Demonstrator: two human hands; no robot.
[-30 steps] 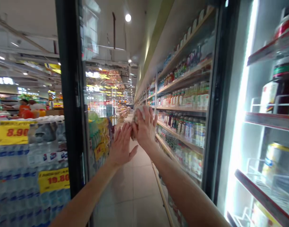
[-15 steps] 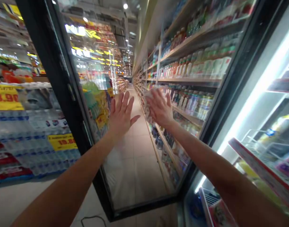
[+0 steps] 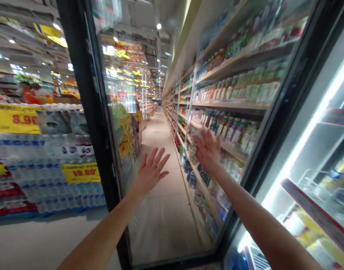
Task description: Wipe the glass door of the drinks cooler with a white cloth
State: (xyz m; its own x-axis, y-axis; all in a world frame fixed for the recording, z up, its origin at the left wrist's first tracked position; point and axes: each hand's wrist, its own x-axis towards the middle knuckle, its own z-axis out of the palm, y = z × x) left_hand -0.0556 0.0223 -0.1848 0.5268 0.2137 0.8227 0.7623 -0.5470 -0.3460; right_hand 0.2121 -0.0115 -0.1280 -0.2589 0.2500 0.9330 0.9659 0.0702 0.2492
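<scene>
In front of me stands a swung-out glass door with a black frame. My left hand lies against the pane or just off it, fingers spread, holding nothing. Further right, my right hand presses a pale, crumpled cloth to the glass. That hand is a little blurred, and part of the cloth is hidden beneath its fingers. Bottles on shelves and a long aisle show in the glass behind both hands.
Packs of water bottles with a yellow price sign are stacked at left. On the right, a lit cooler holds wire shelves with a red-edged shelf strip. The black door frame slants down between them.
My right hand has moved with the cloth down and to the right across the glass. My left hand sits lower, its fingers still spread. The view has shifted slightly.
</scene>
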